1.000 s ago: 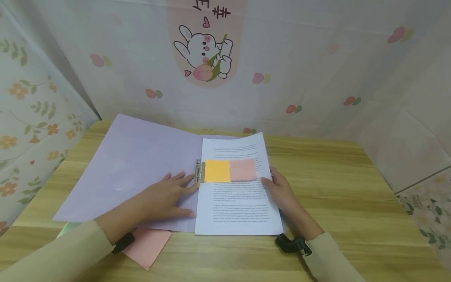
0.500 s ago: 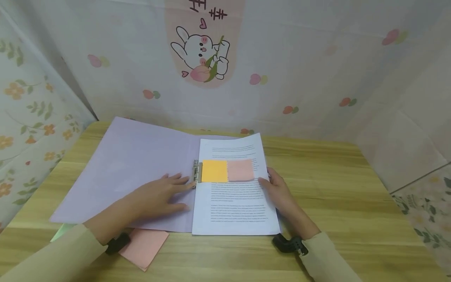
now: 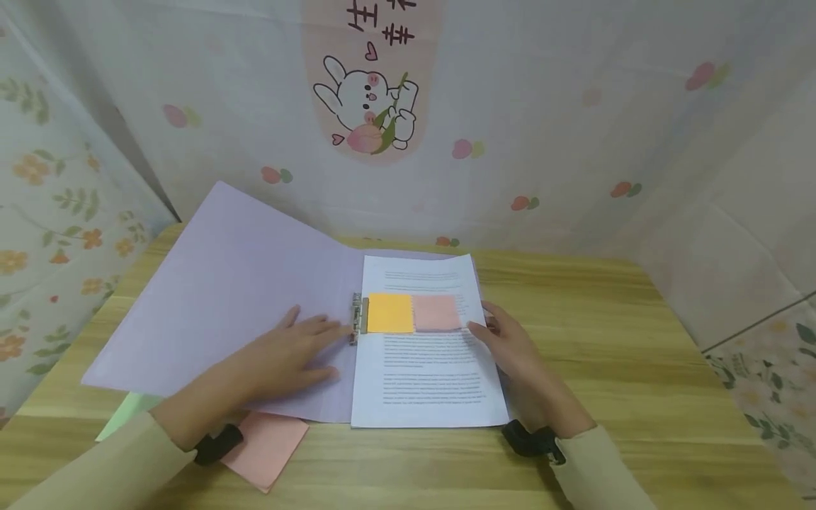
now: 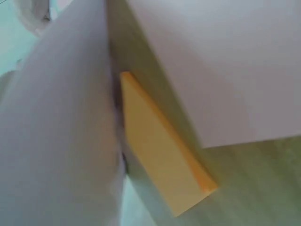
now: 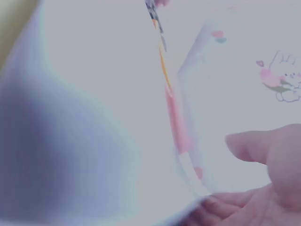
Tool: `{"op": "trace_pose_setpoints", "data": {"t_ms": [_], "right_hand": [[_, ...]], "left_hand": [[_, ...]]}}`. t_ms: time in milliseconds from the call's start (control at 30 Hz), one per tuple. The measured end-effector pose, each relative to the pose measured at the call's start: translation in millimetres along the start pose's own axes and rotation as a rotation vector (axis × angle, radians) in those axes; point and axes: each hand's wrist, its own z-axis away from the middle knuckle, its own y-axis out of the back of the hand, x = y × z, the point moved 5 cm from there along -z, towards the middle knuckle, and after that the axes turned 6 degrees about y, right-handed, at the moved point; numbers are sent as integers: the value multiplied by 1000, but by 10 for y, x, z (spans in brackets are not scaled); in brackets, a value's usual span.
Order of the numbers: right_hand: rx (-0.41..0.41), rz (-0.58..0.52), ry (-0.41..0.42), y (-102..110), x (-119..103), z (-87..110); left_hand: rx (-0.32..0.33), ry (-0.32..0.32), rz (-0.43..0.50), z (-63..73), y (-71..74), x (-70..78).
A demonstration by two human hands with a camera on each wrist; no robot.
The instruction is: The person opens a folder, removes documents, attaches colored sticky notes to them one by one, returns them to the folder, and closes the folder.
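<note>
An open lilac folder [image 3: 255, 241] lies on the table. Its metal clip [image 3: 356, 319] stands along the left edge of a printed paper stack [image 3: 427, 386]. Yellow notes [image 3: 390, 313] and pink notes [image 3: 437, 312] lie across the top page. My left hand [image 3: 290, 358] rests on the left cover, fingers spread, one fingertip beside the clip. That cover tilts up off the table. My right hand [image 3: 513, 350] is at the stack's right edge. In the right wrist view, its fingers [image 5: 221, 207] meet the edge, while the thumb stands apart from the page.
Below the raised cover, a pink pad [image 3: 268, 453] and a green sheet [image 3: 127, 414] stick out on the wooden table [image 3: 408, 474]. A yellow pad [image 4: 160, 150] lies under there too, seen in the left wrist view. A patterned curtain [image 3: 542, 106] hangs behind.
The folder's left cover has tilted up, its far and outer corners higher, and more of the green sheet shows. Both hands stay in nearly the same places.
</note>
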Motion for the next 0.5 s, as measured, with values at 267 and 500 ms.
{"op": "trace_pose_setpoints", "data": {"t_ms": [267, 500], "right_hand": [[-65, 231, 120, 134, -171, 74], [-76, 306, 168, 111, -257, 60]], "left_hand": [[61, 136, -56, 18, 244, 8], [124, 193, -90, 93, 429, 54]]}}
